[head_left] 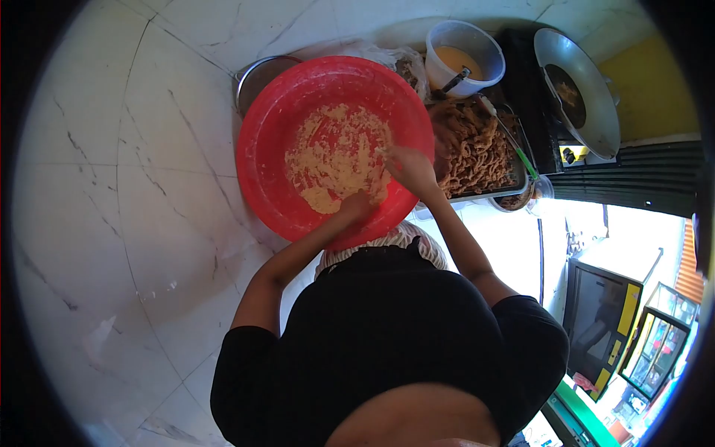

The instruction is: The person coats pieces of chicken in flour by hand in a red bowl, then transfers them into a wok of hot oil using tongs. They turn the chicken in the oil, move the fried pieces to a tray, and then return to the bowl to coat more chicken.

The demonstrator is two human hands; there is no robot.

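A wide red plastic basin (261, 160) holds loose pale yellowish flour (335, 153), spread over its bottom. Low in the basin, my left hand (359, 205) is curled at the flour's near edge; its fingertips are in shadow, and what they hold is hidden. On the basin's right side, my right hand (410, 167) has its fingers pinched together on a small flour-coated piece (383, 153). More pale coated material (379, 186) lies between the two hands, too blurred to name exactly.
Right of the basin stands a metal tray (477, 195) heaped with brown strips (473, 149), with tongs (506, 130) across it. Behind are a white tub (465, 56) of yellowish liquid and a plastic bag (406, 63). A wok (588, 82) sits far right on a black stove.
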